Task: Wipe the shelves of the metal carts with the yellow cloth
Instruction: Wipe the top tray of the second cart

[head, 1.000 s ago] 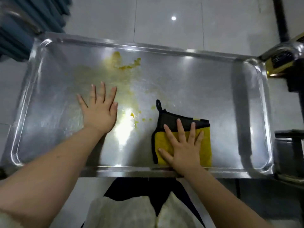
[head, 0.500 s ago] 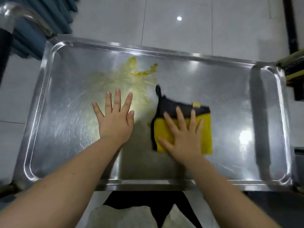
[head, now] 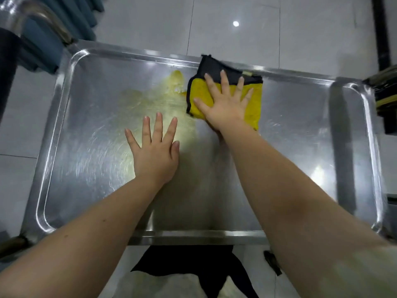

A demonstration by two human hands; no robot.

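The top shelf of a metal cart (head: 300, 130) fills the view, a shiny steel tray with a raised rim. A yellow smear (head: 159, 100) spreads over its middle and far part. The yellow cloth (head: 253, 104), folded and edged in black, lies at the shelf's far rim, its black corner over the edge. My right hand (head: 225, 104) presses flat on the cloth with fingers spread. My left hand (head: 155, 147) rests flat on the bare shelf, nearer me and to the left of the cloth, fingers straight.
A curved steel handle (head: 43, 18) rises at the cart's far left, beside dark blue ribbed material (head: 71, 18). Another metal object (head: 384, 89) with yellow trim stands at the right edge. Grey floor tiles (head: 300, 35) lie beyond the cart.
My right hand has pushed the cloth away from me, from the near rim up to the far rim. The smear's loose bits near the middle are gone. My left hand stays flat on the shelf.
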